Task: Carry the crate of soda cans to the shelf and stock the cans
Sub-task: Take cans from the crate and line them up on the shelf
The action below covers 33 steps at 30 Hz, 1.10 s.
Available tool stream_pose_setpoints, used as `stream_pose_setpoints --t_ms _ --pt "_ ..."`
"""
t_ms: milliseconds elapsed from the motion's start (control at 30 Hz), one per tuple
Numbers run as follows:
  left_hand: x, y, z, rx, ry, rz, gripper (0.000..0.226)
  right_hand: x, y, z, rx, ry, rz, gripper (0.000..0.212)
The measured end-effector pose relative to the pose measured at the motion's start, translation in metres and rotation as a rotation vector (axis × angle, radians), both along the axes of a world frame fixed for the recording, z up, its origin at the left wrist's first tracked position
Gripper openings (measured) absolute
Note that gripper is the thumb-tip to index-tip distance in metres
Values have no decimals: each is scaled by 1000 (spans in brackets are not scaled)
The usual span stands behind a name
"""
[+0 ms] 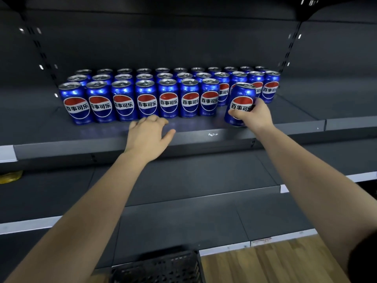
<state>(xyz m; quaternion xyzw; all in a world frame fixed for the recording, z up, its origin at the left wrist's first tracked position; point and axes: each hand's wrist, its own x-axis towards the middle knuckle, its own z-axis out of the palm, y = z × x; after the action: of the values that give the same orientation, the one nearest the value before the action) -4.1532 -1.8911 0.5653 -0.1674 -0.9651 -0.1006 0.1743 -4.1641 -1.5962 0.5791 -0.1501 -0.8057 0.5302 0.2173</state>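
Observation:
Several blue soda cans [146,99] stand in three rows on the dark upper shelf [204,137]. My right hand [255,117] grips one more blue can [241,99], tilted slightly, at the right end of the front row near the shelf's front edge. My left hand [148,135] rests with loose fingers on the shelf's front edge, just before the front row, holding nothing. The black crate [159,266] shows at the bottom edge, its inside hidden.
Two lower dark shelves [183,180] sit below the stocked one. Slotted uprights [38,48] flank the bay. A yellow object [10,176] lies at the far left on a lower shelf. Wooden flooring [275,262] is at bottom right.

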Motion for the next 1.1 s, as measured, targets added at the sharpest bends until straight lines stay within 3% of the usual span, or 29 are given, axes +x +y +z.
stream_pose_setpoints --t_ms 300,533,733,1100 --pt "-6 -2 0 -4 3 38 46 -26 5 -16 15 -34 98 68" --pt "-12 3 -6 -18 10 44 46 -39 0 -19 37 -73 85 106" --pt "-19 7 -13 -38 7 58 45 -57 1 -23 150 -99 39 81" --pt "-33 2 -36 8 -49 73 46 -87 -1 -15 243 -97 -18 77"
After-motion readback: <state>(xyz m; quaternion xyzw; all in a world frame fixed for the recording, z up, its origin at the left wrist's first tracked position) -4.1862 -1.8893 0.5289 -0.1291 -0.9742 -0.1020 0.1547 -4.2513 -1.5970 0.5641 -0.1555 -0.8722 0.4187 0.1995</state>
